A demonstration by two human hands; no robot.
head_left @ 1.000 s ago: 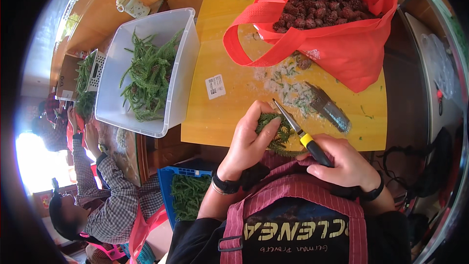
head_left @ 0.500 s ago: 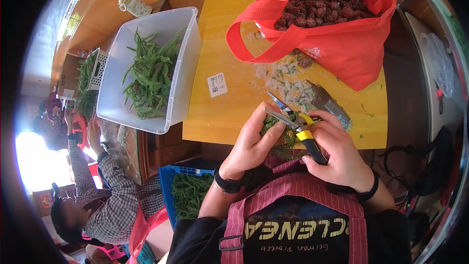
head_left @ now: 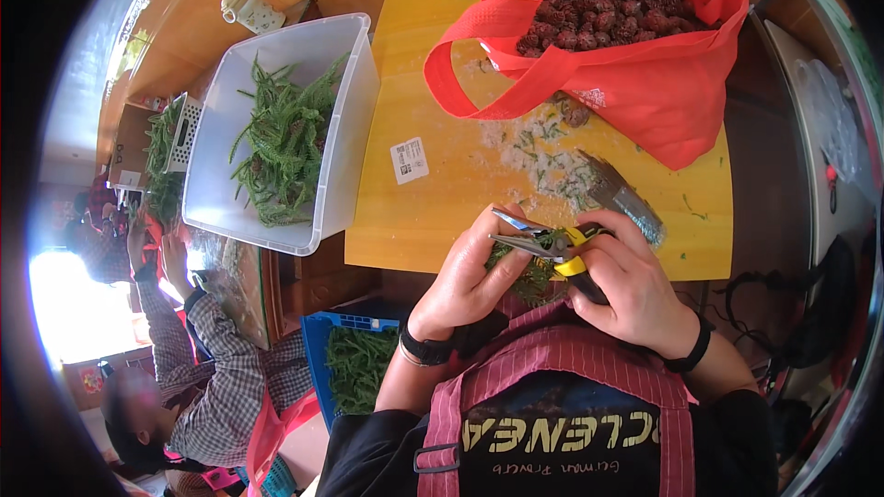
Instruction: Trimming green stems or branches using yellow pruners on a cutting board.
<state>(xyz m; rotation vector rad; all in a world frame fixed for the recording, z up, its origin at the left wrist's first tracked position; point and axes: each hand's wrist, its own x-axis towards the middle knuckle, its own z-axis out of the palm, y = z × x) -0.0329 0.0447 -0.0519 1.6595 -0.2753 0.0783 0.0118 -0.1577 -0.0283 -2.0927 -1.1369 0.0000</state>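
My right hand is closed around long-nose pliers with yellow and black handles. Their metal jaws are spread apart and point left, across the fingers of my left hand. That hand pinches a green artificial pine sprig between thumb and fingers, close to my apron front. The pliers and fingers partly cover the sprig, and whether the jaws touch it I cannot tell.
A red bag of pine cones stands on the yellow board. White and green debris lies nearby. Left are a clear bin of green sprigs, a blue crate and a co-worker in a checked shirt.
The pliers have turned so that their jaws point more to the left, over my left fingers. The co-worker's head and arms have shifted slightly.
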